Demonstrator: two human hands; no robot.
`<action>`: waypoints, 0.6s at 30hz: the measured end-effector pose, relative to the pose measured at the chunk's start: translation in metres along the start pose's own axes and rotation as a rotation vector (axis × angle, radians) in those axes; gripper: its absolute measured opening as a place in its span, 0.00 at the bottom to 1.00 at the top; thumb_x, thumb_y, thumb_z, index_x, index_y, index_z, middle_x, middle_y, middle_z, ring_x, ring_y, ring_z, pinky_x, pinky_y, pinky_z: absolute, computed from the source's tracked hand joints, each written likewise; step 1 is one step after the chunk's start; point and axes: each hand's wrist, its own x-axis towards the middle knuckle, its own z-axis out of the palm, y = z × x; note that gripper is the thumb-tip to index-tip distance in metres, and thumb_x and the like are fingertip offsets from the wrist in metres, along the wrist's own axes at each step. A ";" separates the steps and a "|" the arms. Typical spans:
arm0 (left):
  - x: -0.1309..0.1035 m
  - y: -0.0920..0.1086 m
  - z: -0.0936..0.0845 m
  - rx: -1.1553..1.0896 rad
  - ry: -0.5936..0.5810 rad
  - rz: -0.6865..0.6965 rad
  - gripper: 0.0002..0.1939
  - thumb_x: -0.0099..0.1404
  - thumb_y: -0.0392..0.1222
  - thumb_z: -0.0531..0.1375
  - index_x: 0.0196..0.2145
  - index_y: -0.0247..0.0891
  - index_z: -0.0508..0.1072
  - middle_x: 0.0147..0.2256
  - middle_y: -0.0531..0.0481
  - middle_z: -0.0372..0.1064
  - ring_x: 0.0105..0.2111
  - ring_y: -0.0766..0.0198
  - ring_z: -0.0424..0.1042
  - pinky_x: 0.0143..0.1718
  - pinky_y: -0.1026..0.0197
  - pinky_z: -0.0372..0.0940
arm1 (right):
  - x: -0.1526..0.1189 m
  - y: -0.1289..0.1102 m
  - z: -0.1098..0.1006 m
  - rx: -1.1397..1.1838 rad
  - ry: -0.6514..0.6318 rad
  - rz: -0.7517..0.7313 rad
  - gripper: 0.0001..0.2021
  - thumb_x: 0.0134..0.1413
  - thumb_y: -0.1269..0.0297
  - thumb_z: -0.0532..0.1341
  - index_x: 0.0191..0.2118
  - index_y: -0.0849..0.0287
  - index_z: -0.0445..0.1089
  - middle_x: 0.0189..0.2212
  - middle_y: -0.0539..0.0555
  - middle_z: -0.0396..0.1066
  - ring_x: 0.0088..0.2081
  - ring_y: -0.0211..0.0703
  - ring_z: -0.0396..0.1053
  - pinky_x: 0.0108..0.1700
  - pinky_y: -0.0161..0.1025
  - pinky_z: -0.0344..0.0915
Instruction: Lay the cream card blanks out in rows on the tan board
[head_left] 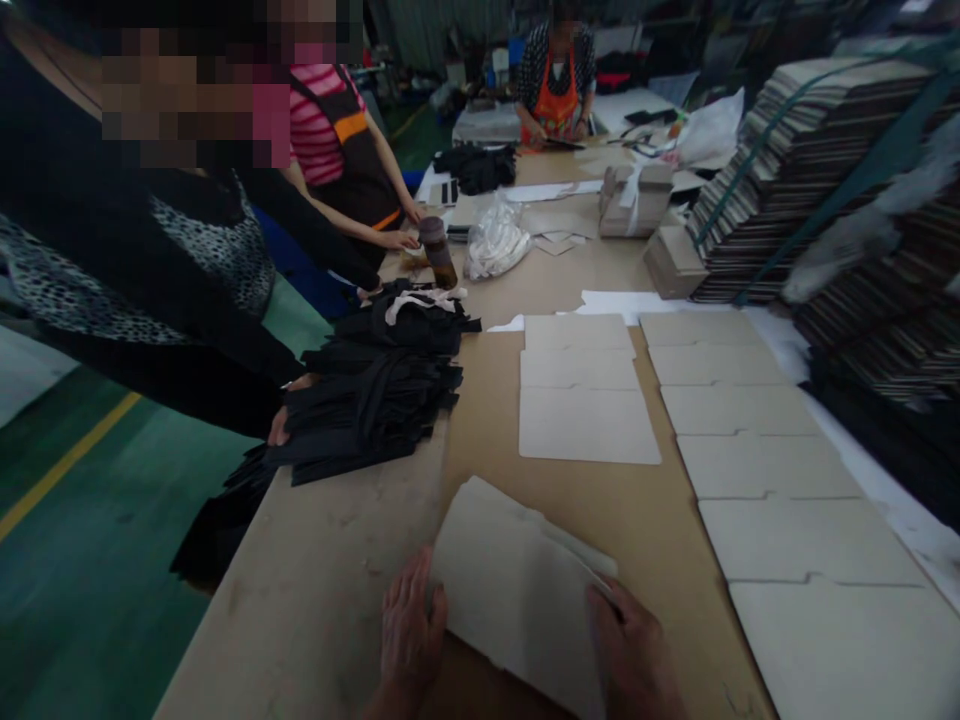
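My right hand (pixel 630 640) grips a few loose, greyish-beige cardboard sheets (pixel 517 590) by their right edge, thumb on the near side. The sheets are tilted and slightly fanned, with one showing behind the front one. At their left edge is my left hand (pixel 411 625), its fingers stretched out and its thumb close against the cardboard. Beyond my hands, a short row of overlapping cardboard sheets (pixel 589 425) lies on the brown tabletop (pixel 480 420). To the right runs a longer overlapping row of similar sheets (pixel 772 520).
Black fabric strips (pixel 367 400) lie piled at the left, with a co-worker's hands (pixel 281 420) on them. Farther back stand a dark bottle (pixel 437 252) and a clear plastic bag (pixel 496 240). Tall strapped board stacks (pixel 795 170) rise at the right. Two more co-workers stand around the table.
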 end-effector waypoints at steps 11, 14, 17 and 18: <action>0.001 -0.008 0.002 0.069 0.026 0.032 0.25 0.68 0.43 0.52 0.62 0.40 0.60 0.54 0.43 0.70 0.53 0.54 0.70 0.51 0.50 0.69 | 0.111 -0.083 -0.083 0.345 0.003 -0.024 0.24 0.45 0.43 0.64 0.42 0.56 0.74 0.30 0.52 0.78 0.30 0.47 0.73 0.32 0.39 0.69; 0.000 -0.011 0.004 0.052 0.021 0.030 0.25 0.67 0.42 0.52 0.61 0.40 0.61 0.55 0.44 0.70 0.53 0.54 0.71 0.51 0.49 0.69 | 0.157 -0.074 -0.098 0.067 0.093 -0.066 0.25 0.47 0.43 0.60 0.43 0.59 0.74 0.32 0.55 0.78 0.34 0.50 0.74 0.35 0.41 0.70; -0.001 -0.013 0.006 0.032 0.032 0.029 0.25 0.67 0.42 0.52 0.61 0.41 0.62 0.55 0.44 0.71 0.53 0.53 0.71 0.50 0.49 0.70 | 0.187 -0.060 -0.103 -0.114 0.143 -0.101 0.23 0.47 0.45 0.58 0.39 0.60 0.75 0.35 0.57 0.78 0.39 0.53 0.74 0.42 0.43 0.68; -0.001 -0.014 0.007 0.029 0.036 0.019 0.25 0.67 0.41 0.52 0.61 0.42 0.62 0.55 0.44 0.71 0.53 0.53 0.71 0.50 0.49 0.70 | 0.193 -0.056 -0.103 -0.141 0.151 -0.110 0.22 0.47 0.46 0.58 0.38 0.59 0.75 0.36 0.58 0.78 0.40 0.54 0.73 0.44 0.44 0.68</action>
